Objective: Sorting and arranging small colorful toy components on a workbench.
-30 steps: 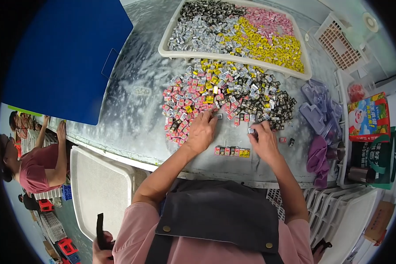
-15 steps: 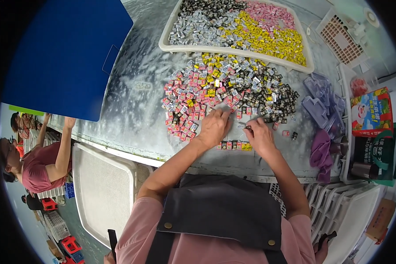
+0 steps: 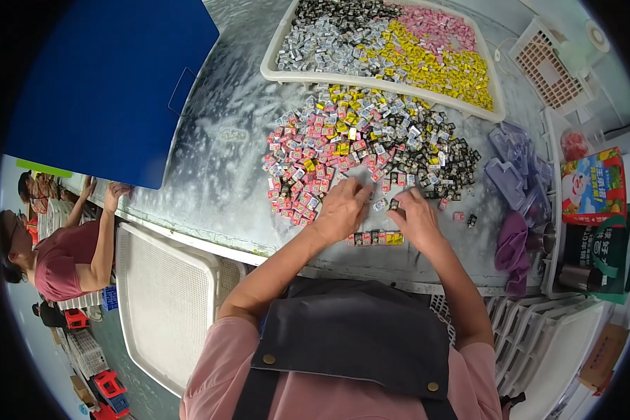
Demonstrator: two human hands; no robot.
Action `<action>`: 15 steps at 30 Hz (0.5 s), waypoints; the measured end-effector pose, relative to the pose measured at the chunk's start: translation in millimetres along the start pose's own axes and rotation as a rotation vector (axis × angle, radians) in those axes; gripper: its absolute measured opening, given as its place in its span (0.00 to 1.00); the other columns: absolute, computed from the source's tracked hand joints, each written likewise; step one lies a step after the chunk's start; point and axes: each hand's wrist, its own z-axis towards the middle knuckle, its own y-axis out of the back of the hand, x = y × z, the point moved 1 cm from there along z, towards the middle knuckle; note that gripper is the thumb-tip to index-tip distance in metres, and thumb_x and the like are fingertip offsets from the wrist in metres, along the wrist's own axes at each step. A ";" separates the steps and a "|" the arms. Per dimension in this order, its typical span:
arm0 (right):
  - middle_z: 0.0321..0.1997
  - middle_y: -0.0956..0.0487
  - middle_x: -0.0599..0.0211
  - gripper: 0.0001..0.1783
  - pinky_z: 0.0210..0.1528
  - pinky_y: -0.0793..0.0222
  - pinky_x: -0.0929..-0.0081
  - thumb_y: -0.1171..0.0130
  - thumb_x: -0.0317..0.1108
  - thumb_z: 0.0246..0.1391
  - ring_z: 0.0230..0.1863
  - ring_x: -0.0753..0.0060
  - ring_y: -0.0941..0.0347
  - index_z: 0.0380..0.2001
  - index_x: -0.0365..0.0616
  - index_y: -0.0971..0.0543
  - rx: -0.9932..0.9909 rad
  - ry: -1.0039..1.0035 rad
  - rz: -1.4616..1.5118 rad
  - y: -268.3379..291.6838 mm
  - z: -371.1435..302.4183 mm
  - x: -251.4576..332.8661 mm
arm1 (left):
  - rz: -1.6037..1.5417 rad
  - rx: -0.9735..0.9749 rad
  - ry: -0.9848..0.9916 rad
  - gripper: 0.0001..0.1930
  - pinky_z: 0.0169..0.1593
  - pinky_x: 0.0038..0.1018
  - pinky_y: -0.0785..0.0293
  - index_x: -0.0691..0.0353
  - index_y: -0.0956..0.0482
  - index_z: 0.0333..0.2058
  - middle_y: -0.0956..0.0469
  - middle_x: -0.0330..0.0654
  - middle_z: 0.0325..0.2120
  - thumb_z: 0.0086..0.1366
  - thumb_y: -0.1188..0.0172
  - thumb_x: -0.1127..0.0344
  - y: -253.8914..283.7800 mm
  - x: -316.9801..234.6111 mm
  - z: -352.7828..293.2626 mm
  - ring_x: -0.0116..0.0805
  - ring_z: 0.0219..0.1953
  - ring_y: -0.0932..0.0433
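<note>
Small box-shaped pieces in pink, black, yellow and pale grey lie in a loose heap point(image 3: 322, 143) on the table. At the heap's near edge my left hand point(image 3: 343, 208) rests with curled fingers beside pink pieces; what its fingertips hold, if anything, is hidden. My right hand point(image 3: 418, 218) pinches a small black piece point(image 3: 393, 204) between thumb and fingers. A pale grey piece point(image 3: 379, 204) lies between the two hands. Closer to me, a short straight row of pieces point(image 3: 374, 239) in pink, black and yellow sits side by side.
Beyond the heap stands a white tray point(image 3: 378, 82) of pieces sorted by colour. Clear purple plastic holders point(image 3: 514, 168) and a purple cloth point(image 3: 513, 252) lie at right, by a colourful box point(image 3: 595, 185). A blue board point(image 3: 105, 91) stands left, near another person point(image 3: 73, 262).
My hands stay almost in place, with small finger shifts. The pale grey piece between them now shows more plainly. The whole view has shifted slightly.
</note>
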 end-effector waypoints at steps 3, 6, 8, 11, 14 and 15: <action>0.50 0.27 0.52 0.21 0.43 0.27 0.53 0.31 0.35 0.51 0.44 0.45 0.23 0.45 0.38 0.24 -0.016 -0.012 -0.024 -1.0 -0.5 10.9 | -0.022 0.052 0.019 0.21 0.49 0.40 0.26 0.65 0.22 0.51 0.26 0.51 0.43 0.57 0.36 0.69 -3.6 -2.5 3.8 0.51 0.44 0.24; 0.50 0.28 0.52 0.22 0.44 0.27 0.52 0.30 0.37 0.51 0.44 0.43 0.24 0.47 0.39 0.24 -0.080 0.031 0.015 -6.3 3.0 12.0 | -0.044 0.061 0.047 0.20 0.50 0.41 0.26 0.65 0.22 0.49 0.27 0.52 0.43 0.57 0.35 0.69 -3.8 -1.6 5.5 0.52 0.44 0.24; 0.49 0.28 0.52 0.22 0.44 0.27 0.52 0.31 0.37 0.52 0.45 0.43 0.24 0.47 0.39 0.23 -0.085 0.024 0.009 -9.9 4.3 18.9 | -0.029 0.052 0.051 0.19 0.49 0.41 0.26 0.65 0.23 0.48 0.27 0.52 0.42 0.57 0.35 0.69 -4.9 -0.6 3.5 0.52 0.44 0.24; 0.48 0.27 0.52 0.21 0.44 0.27 0.52 0.32 0.37 0.53 0.45 0.43 0.24 0.47 0.40 0.23 -0.057 0.006 -0.022 -15.6 7.4 24.1 | -0.069 0.028 0.042 0.19 0.49 0.41 0.26 0.65 0.23 0.47 0.27 0.53 0.41 0.57 0.34 0.68 -7.2 2.5 -1.1 0.53 0.44 0.24; 0.46 0.27 0.52 0.18 0.45 0.27 0.52 0.34 0.34 0.54 0.45 0.43 0.24 0.46 0.40 0.22 -0.033 0.012 -0.012 -16.2 9.5 24.4 | -0.097 0.040 0.053 0.18 0.48 0.41 0.25 0.66 0.23 0.47 0.27 0.53 0.40 0.57 0.34 0.68 -4.5 0.8 -1.6 0.54 0.43 0.24; 0.46 0.27 0.52 0.16 0.45 0.27 0.52 0.35 0.32 0.54 0.45 0.43 0.24 0.45 0.40 0.22 -0.045 0.034 0.020 -15.0 11.1 24.3 | -0.096 0.040 0.055 0.18 0.48 0.41 0.25 0.66 0.23 0.47 0.27 0.53 0.40 0.57 0.34 0.68 -4.6 1.1 -2.0 0.54 0.43 0.24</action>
